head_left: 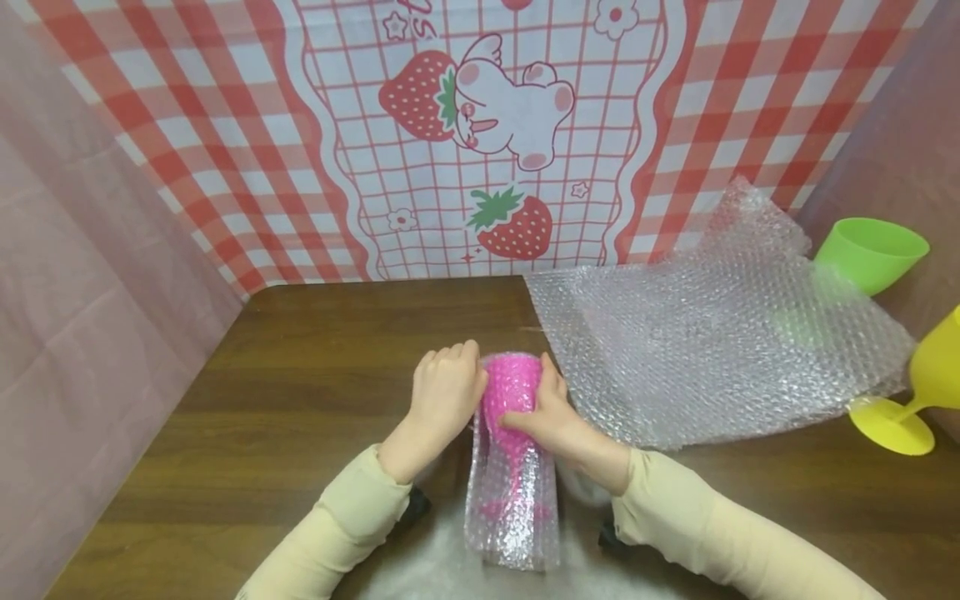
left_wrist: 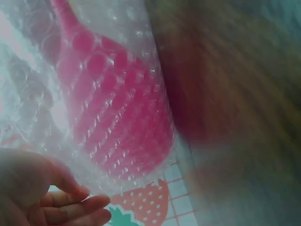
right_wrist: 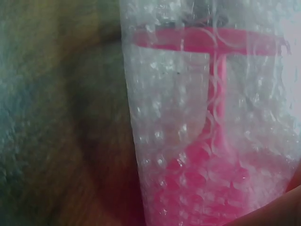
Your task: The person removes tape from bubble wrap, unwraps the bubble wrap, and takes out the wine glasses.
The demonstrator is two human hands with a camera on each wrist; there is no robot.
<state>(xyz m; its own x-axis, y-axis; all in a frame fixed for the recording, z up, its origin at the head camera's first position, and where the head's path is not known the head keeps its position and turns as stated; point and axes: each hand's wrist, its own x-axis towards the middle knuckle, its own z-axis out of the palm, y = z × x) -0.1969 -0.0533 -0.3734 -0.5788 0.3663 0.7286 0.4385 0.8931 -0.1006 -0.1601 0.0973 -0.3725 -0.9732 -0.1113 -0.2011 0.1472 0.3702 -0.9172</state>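
A pink goblet [head_left: 513, 392] lies inside a bubble wrap sleeve [head_left: 517, 542], its bowl toward the far side and its foot toward the person. In the left wrist view the goblet [left_wrist: 117, 103] shows through the bubbles; the right wrist view shows its foot and stem [right_wrist: 216, 84]. At the bowl's left edge my left hand [head_left: 444, 392] pinches the rim of the wrap between thumb and fingers. My right hand [head_left: 562, 421] grips the wrapped bowl from the right, thumb across its front and fingers along the far right side.
A large sheet of bubble wrap [head_left: 697, 342] spreads over the table's right side. Beyond it stands a green cup [head_left: 870, 250], partly behind the sheet. A yellow goblet [head_left: 937, 367] is at the right edge. A checked strawberry cloth [head_left: 480, 217] hangs behind the wooden table [head_left: 300, 392].
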